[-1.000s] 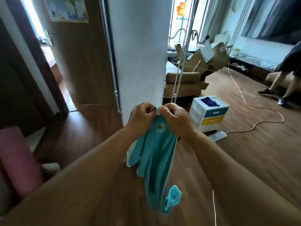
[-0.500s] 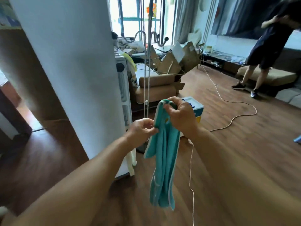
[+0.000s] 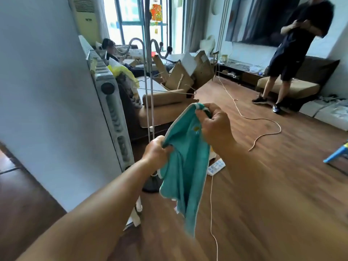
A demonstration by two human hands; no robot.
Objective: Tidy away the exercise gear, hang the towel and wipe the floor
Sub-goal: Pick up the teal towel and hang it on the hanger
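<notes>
Since the earlier frames the two hands are drawing apart along the towel's edge, the right rising and the left dropping lower, while the view is swinging away from the white pillar toward the living room.

From the head camera, the teal terry towel with white trim (image 3: 185, 166) is hanging in the air between the hands, in front of the chrome pole coat stand with curved hooks (image 3: 147, 76). The right hand (image 3: 212, 125) is pinching the towel's upper corner with curled fingers; the left hand (image 3: 157, 154) is gripping the edge lower down, fingers clenched round the cloth. The rest of the towel is drooping toward the brown wood-plank floor (image 3: 273, 185). A white cord (image 3: 211, 204) is trailing over the floor beneath. Behind, a white upright heater (image 3: 113, 113) is standing against the pillar, and a person in dark clothes (image 3: 293, 53) is standing near the wall-mounted television.
</notes>
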